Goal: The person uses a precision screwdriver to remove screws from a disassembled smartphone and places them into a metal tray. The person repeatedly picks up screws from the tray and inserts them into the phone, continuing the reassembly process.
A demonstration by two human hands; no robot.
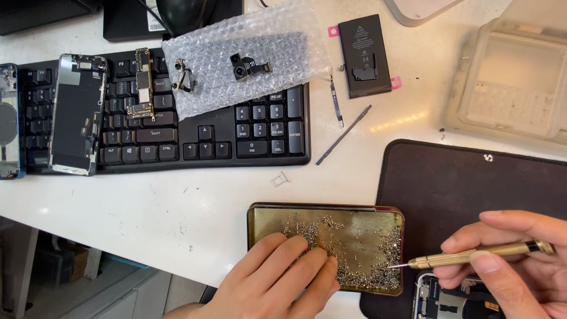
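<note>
White counter (pixel 177 207) scattered with phone repair parts.
Left hand (pixel 277 283) lies released, fingers flat on the screw tray (pixel 354 227); just right of the tray, right hand (pixel 514 266) is clenched around a brass screwdriver (pixel 472 256), tip at the tray's edge. Beyond the tray sits a black keyboard (pixel 236 139).

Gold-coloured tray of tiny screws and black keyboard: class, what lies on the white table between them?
In the head view, one small silver card-tray frame lies on the white table between the black keyboard and the gold-coloured tray; otherwise bare.
</note>
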